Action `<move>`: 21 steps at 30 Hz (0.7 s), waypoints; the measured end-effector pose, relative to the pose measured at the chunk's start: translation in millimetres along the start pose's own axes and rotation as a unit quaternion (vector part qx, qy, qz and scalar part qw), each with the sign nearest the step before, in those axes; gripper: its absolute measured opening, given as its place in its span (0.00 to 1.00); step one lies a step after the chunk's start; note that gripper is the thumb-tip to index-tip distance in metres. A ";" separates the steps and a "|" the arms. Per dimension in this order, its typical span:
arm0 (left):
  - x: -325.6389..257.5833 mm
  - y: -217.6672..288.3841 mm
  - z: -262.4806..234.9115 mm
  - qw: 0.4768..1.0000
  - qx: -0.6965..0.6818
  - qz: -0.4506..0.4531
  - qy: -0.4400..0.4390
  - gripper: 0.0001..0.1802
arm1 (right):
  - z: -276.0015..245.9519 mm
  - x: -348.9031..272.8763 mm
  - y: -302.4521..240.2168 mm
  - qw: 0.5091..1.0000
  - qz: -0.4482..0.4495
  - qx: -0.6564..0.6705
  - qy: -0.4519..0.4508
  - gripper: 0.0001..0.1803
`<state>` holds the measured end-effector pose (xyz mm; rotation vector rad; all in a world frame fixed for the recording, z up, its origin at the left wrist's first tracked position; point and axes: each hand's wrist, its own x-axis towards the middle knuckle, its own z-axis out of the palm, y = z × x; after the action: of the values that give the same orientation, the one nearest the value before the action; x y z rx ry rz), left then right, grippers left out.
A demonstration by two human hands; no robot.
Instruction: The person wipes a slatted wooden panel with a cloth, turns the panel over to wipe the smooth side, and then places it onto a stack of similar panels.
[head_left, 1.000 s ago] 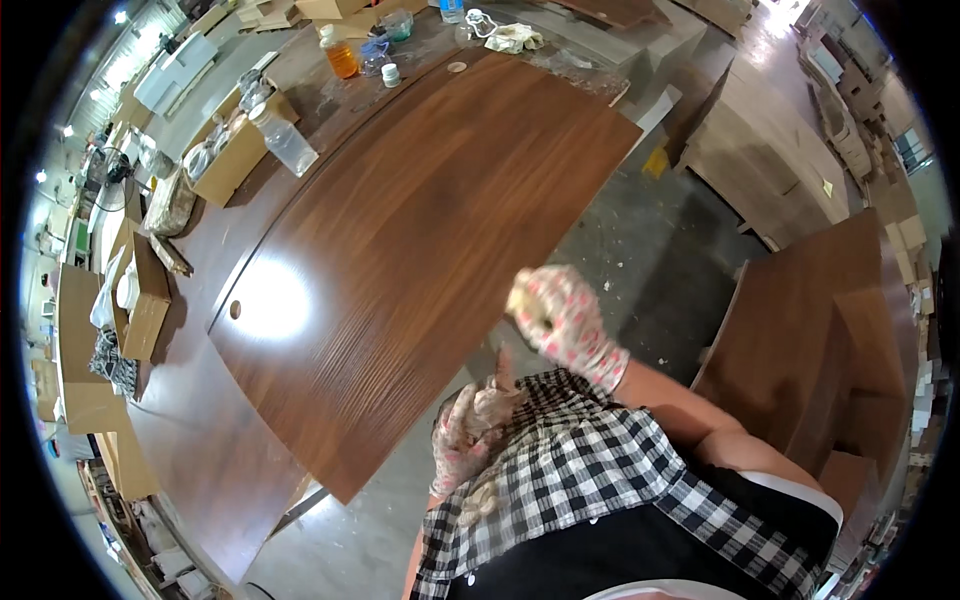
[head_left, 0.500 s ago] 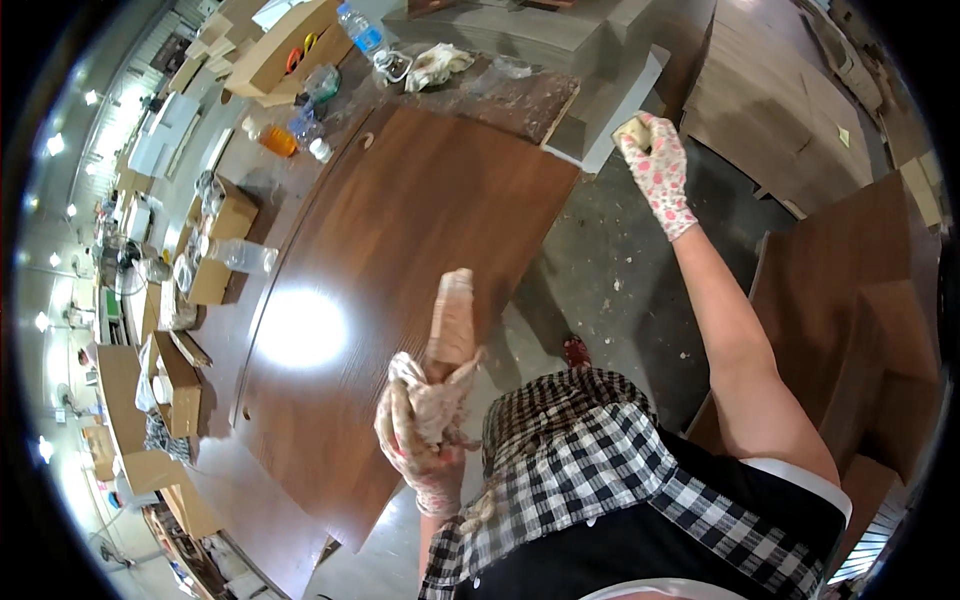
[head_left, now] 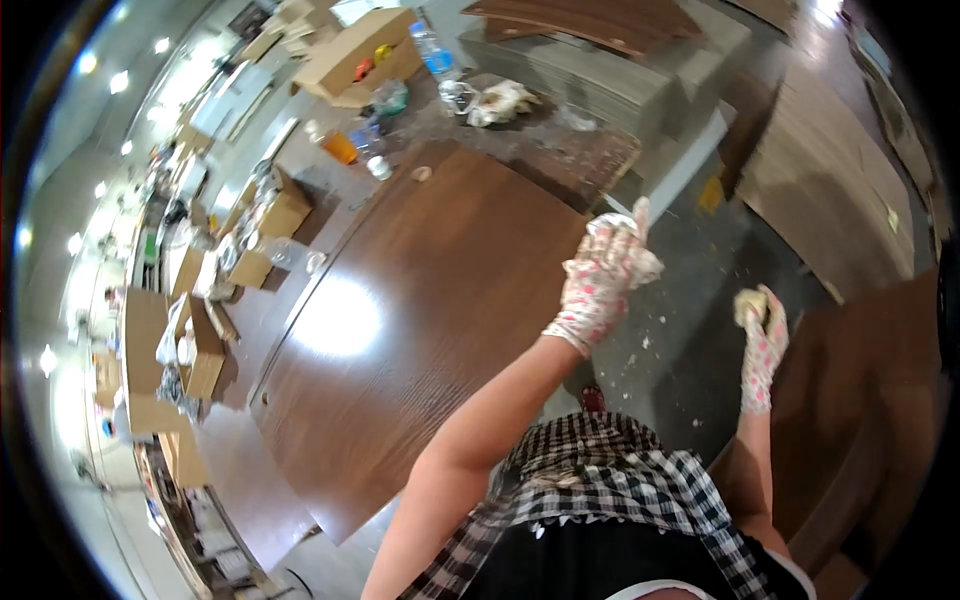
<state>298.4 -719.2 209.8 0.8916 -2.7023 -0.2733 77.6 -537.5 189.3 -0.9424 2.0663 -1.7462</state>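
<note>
My left hand, in a white glove with pink spots, holds a crumpled white cloth at the far right edge of a dark brown wood-grain panel. The fingers point away from me and the cloth bunches around them. To the right, above the floor, my right hand wears a matching glove. Its fingers are closed on a small pale yellow block, whose kind I cannot make out. A bright light reflection lies on the panel's left half.
Beyond the panel is a stained board with a crumpled rag. Along the left stand an orange bottle, a clear bottle and cardboard boxes. Cardboard sheets lie at the far right, brown panels nearer.
My left hand with the cloth has moved from near my body to the panel's far right edge. My right hand has drawn back toward me and rightward, still holding the pale block.
</note>
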 end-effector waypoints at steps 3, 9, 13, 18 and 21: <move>-21.0 -0.1 -11.3 1.000 0.009 -0.002 0.003 0.36 | 5.0 21.4 -7.7 0.999 -0.019 -0.048 0.001 0.25; -182.2 -12.4 -58.4 0.996 0.037 -0.082 -0.021 0.35 | 108.1 38.6 -26.8 0.982 -0.076 0.065 -0.159 0.24; -302.7 -6.9 -77.8 0.973 0.075 -0.220 -0.013 0.30 | 200.9 24.8 -67.4 0.954 -0.111 0.115 -0.255 0.22; -425.6 4.0 -106.2 0.905 0.107 -0.404 0.075 0.28 | 317.5 -46.9 -126.6 0.862 -0.120 0.166 -0.464 0.23; -514.3 2.8 -108.8 0.826 0.196 -0.497 0.182 0.31 | 375.8 -121.8 -180.6 0.783 -0.231 0.168 -0.553 0.21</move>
<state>727.7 -415.8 207.4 2.1620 -1.7306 0.2594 444.8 -761.5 249.9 -1.8339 0.7688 -1.1152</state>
